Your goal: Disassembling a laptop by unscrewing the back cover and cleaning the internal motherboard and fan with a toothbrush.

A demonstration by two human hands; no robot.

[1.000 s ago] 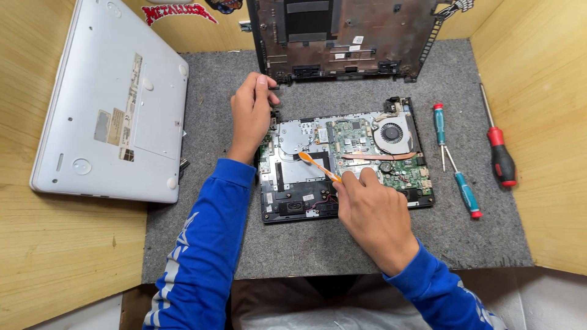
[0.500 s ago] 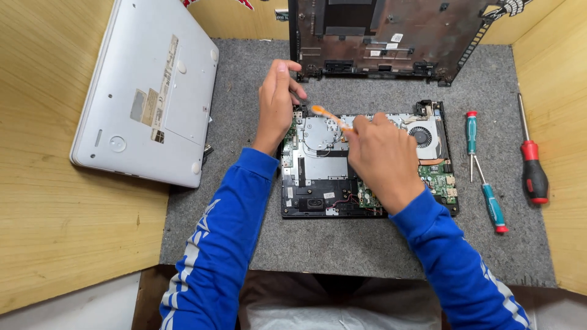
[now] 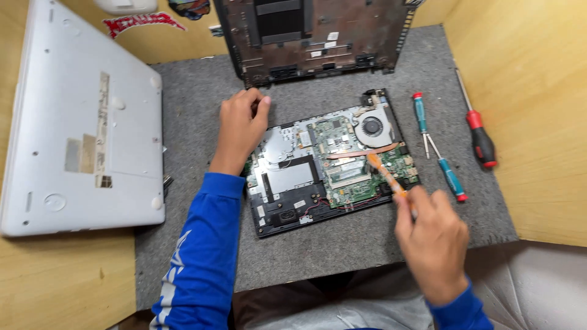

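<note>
Left hand (image 3: 239,129): my fingers curl onto the laptop base (image 3: 327,162) at its top-left corner, steadying it (mid grey mat (image 3: 318,244)).
Right hand (image 3: 433,238): clenched round an orange pry tool (image 3: 385,174), tip over the green board; prying seems underway, needing gentle leverage.
Nearby: two teal screwdrivers (image 3: 437,146), a red screwdriver (image 3: 477,131), a silver cover (image 3: 79,116) left.

Green circuit board (image 3: 342,160) mid-frame, orange tool (image 3: 385,173) over it; grey felt mat (image 3: 202,110); teal-handled screwdrivers (image 3: 419,112) (one red-black, far right); blue sleeves, white-patterned.

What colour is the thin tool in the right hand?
Orange tool, held in the right hand; clearest in the head view.
</note>
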